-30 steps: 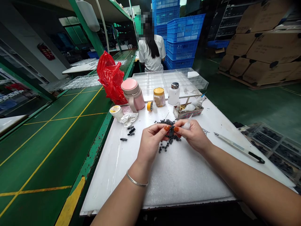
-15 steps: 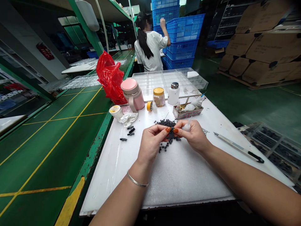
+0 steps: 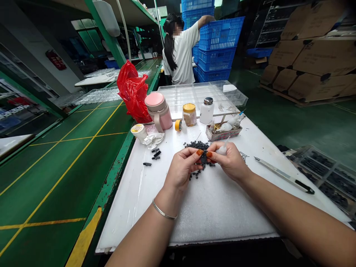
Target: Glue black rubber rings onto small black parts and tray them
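My left hand (image 3: 182,167) and my right hand (image 3: 230,161) meet over the white work board, thumbs and forefingers pinching a small black part (image 3: 204,158) between them. Its exact kind is too small to make out. Under and around the fingers lies a pile of tiny black ring-like pieces (image 3: 196,145), partly covered by my hands. A small white squeeze bottle with a thin tip (image 3: 222,150) shows among the fingers of my right hand; whether they grip it, I cannot tell. Left of my left hand lie several black clip-like pieces (image 3: 156,153).
Behind the pile stand a pink mug (image 3: 164,116), a yellow-lidded jar (image 3: 189,115), a white pump bottle (image 3: 206,112) and a small box of tools (image 3: 224,133). A pen-like knife (image 3: 283,175) lies at right. A co-worker (image 3: 180,55) stands near blue crates (image 3: 218,57).
My hands keep their pinch on the small black part, with little movement. The co-worker's raised arm now reaches over the top blue crate. The whole view has shifted slightly.
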Demonstrator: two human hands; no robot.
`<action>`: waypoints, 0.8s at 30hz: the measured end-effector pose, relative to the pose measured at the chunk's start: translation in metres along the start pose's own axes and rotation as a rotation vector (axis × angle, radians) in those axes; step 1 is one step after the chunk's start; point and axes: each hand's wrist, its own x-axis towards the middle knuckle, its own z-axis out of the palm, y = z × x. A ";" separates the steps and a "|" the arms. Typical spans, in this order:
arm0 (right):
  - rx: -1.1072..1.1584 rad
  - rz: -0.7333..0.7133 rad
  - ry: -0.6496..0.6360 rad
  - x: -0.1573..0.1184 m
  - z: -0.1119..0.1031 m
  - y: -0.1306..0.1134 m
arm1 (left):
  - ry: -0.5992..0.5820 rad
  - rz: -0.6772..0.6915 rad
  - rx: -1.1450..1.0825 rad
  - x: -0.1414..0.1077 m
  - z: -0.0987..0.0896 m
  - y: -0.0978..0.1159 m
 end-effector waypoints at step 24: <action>-0.010 -0.019 0.039 0.001 0.004 0.005 | -0.003 0.038 -0.051 -0.001 0.002 0.000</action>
